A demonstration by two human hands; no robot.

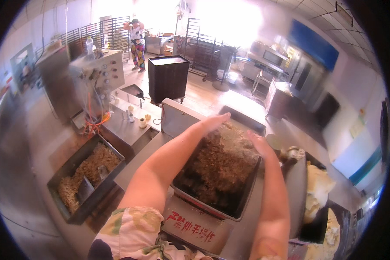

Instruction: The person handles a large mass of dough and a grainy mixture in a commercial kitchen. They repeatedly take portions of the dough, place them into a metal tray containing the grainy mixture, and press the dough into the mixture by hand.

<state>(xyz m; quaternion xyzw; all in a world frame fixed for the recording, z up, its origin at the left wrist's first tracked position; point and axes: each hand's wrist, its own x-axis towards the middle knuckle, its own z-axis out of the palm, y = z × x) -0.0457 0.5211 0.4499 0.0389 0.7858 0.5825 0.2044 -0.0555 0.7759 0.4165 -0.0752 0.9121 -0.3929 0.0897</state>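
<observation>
Mix (219, 167), centre frame, between and below left hand (214, 123) and right hand (258, 143); tray (206, 205) long axis tilts upper right; fingers blurred, openness, grip can't tell.

Clear gap between left hand (216, 122) and right hand (258, 143), above brown mixture (219, 164). Obstacles: tray (241, 206) walls around, steel panel (180, 119) left, black tub (314, 228) right.

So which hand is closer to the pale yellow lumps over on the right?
Right: the right hand is by the right side of the brown crumbly mix, left of the pale yellow lumps; the left hand is farther left.
</observation>
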